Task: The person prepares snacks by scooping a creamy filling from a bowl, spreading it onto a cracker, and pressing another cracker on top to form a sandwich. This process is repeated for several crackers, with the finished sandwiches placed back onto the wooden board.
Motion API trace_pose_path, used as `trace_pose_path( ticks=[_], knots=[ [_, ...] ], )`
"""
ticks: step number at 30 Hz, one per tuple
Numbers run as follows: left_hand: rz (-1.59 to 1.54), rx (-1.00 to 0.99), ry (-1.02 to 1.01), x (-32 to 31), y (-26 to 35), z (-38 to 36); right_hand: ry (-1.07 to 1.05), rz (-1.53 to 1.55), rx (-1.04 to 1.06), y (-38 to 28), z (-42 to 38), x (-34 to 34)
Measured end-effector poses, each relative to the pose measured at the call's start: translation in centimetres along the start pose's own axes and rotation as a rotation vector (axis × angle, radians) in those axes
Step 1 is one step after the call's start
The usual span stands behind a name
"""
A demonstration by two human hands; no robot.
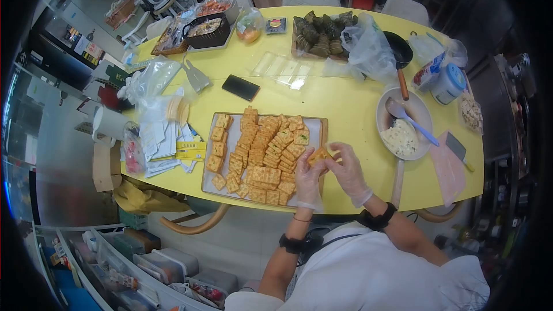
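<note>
My left hand (308,178) and my right hand (347,175), both in clear gloves, come together at the right edge of a tray (324,132). Between their fingers they hold a square cracker (318,155). Rows and stacks of crackers (265,175) fill much of the tray, some with green specks. Right of my hands stands a pan (423,112) with a white creamy mixture (400,138) in it. A spoon with a blue handle (423,131) rests in this pan.
A phone (241,87), a spatula (196,76) and papers (161,144) lie left and beyond the tray. Leaf-wrapped bundles (325,31), a small dark pan (397,48) and a blue-lidded tub (449,84) stand farther back. A pink sheet with a scraper (455,146) lies right.
</note>
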State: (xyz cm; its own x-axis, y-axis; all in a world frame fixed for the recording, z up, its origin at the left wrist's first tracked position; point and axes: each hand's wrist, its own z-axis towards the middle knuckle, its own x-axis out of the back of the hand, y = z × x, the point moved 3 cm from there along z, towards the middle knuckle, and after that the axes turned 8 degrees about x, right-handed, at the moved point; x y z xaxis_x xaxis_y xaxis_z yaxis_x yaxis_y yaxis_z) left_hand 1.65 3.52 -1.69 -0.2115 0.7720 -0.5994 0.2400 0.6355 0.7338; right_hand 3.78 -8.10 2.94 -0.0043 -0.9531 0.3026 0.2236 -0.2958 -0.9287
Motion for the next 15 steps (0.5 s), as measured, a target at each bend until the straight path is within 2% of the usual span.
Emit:
trace_pose_path(
  ticks=[6, 10, 12, 14, 15],
  knots=[
    [0.09, -0.029, 0.036, 1.8, -0.2, -0.1, -0.163, 0.112, -0.134, 1.1, -0.3, -1.2],
    [0.14, -0.086, 0.413, 8.9, 2.6, -1.3, -0.179, 0.063, -0.151, 2.8, -0.4, 0.0],
    [-0.033, -0.205, 0.655, 14.5, 5.8, -2.3, -0.183, 0.085, -0.243, 3.5, -0.7, 1.3],
    [0.026, -0.255, 0.84, 21.7, 8.1, -3.4, -0.201, 0.094, -0.371, 3.7, -1.2, 2.8],
    [0.023, -0.209, 0.904, 25.7, 8.4, -3.5, -0.242, 0.066, -0.386, 4.2, -1.5, 3.0]
  ],
)
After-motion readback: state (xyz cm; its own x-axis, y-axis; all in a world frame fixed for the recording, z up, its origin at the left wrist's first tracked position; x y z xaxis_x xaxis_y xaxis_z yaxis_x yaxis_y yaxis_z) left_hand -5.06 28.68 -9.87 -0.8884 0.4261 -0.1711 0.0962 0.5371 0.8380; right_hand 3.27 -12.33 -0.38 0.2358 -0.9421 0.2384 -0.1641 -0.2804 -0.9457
